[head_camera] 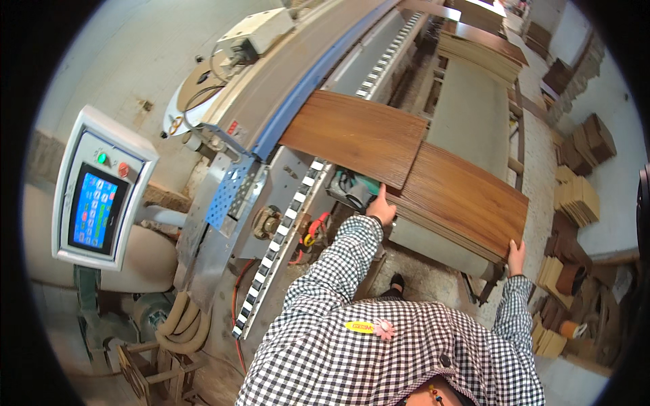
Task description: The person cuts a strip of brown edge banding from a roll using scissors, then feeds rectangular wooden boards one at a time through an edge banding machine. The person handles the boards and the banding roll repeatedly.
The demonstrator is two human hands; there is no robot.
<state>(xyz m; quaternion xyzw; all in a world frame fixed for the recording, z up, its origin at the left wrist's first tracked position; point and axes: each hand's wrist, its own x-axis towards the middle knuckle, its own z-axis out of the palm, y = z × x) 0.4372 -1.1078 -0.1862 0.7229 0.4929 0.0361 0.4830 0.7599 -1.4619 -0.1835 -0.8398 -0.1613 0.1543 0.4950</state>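
Note:
A brown wood-grain panel lies across the blue-edged machine bed, and its near right end overlaps a stack of similar panels. My left hand is at the near corner of the upper panel, index finger extended against its edge; the other fingers are partly curled, and a firm hold cannot be made out. At the stack's right near corner, my right hand rests with its fingers on the edge of the boards. The stack lies on a grey belt conveyor.
A control panel with a lit screen stands at left. The machine's black-and-white roller chain track runs beside my left arm. Another board stack lies farther along the conveyor. Boards lean by the right wall.

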